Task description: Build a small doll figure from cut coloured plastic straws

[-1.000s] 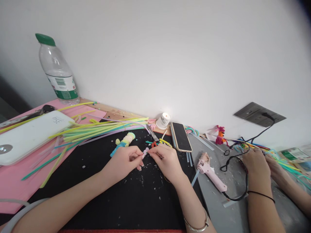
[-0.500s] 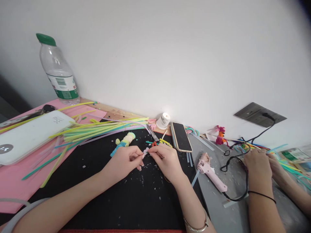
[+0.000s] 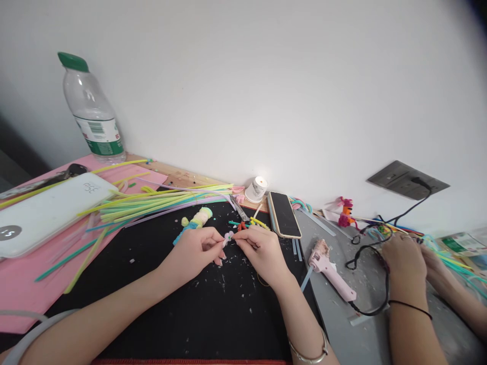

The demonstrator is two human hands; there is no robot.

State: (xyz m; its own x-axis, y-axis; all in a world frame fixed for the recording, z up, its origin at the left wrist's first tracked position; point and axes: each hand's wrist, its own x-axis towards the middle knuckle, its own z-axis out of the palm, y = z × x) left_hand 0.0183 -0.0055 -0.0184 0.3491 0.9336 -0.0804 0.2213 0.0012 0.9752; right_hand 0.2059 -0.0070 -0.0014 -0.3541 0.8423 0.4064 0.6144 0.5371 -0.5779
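A small lilac pipe-cleaner piece (image 3: 227,239), with a greenish spot at its centre, is pinched between my two hands above a black mat (image 3: 213,314). My left hand (image 3: 200,248) grips it from the left with thumb and forefinger. From the other side, my right hand (image 3: 262,251) has thumb and forefinger closed at its edge. Just behind my left hand lies a fuzzy yellow, cream and blue pipe-cleaner figure (image 3: 200,218), partly covered by that hand. Near my right fingertips are a small red pipe-cleaner piece (image 3: 242,226) and scissors (image 3: 239,209).
Many pipe cleaners (image 3: 163,203) lie at left by a white power bank (image 3: 53,213) and a plastic bottle (image 3: 93,111). A paper cup (image 3: 256,189), a phone (image 3: 284,215) and a pink glue gun (image 3: 331,274) with its cord are rightward. Another person's hands (image 3: 405,258) work at far right.
The lilac piece has turned slightly, so its greenish centre shows more. My right hand has shifted a little to the right; my left hand is nearly still.
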